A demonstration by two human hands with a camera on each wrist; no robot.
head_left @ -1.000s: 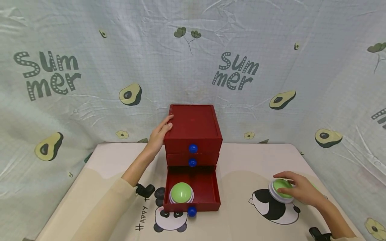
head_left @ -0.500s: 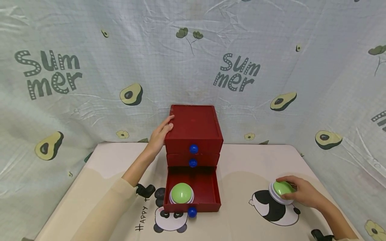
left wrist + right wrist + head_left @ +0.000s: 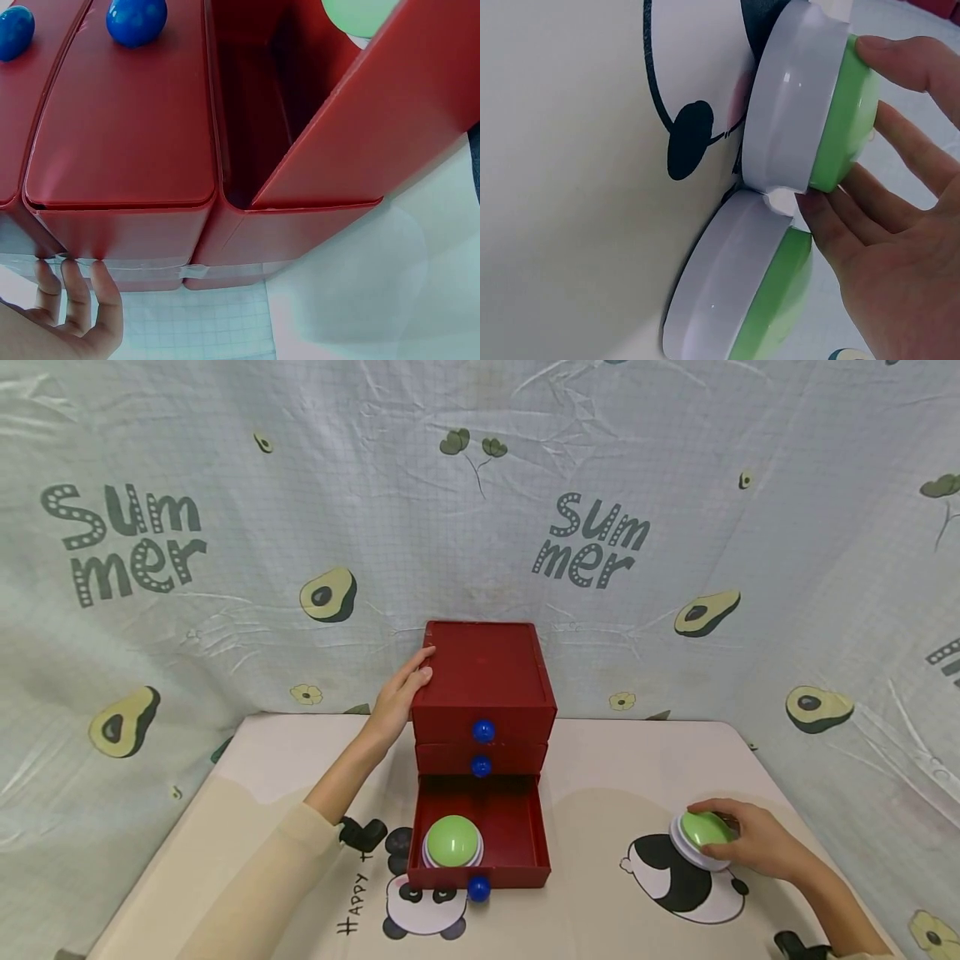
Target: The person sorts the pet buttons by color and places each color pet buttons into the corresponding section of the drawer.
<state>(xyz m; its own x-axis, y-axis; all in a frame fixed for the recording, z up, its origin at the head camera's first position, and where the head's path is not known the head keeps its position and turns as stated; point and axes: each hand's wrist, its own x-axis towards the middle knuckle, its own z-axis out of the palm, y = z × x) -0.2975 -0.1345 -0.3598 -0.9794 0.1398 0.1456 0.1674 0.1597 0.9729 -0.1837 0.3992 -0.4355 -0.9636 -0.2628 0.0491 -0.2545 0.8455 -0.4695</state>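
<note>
My left hand (image 3: 393, 697) rests against the left side of a red drawer cabinet (image 3: 483, 664), fingertips over its top edge. In the left wrist view, straight fingers (image 3: 105, 296) press on its side. The cabinet's bottom drawer (image 3: 517, 835) is pulled out and holds a green push button (image 3: 452, 841) with a white base. At the right, my right hand (image 3: 765, 839) grips a second green push button (image 3: 705, 833) between thumb and fingers. The right wrist view shows that button (image 3: 802, 105) on the table, beside a third one (image 3: 742, 292), which the hand hides in the head view.
Blue knobs (image 3: 483, 731) front the cabinet's drawers; the upper two drawers are in. A pale table mat (image 3: 592, 893) with panda drawings lies beneath. Behind and to the sides hangs a printed cloth (image 3: 420, 527).
My right hand has shifted slightly, its fingers and thumb closing in on the green push button. My left hand has stayed on the cabinet.
</note>
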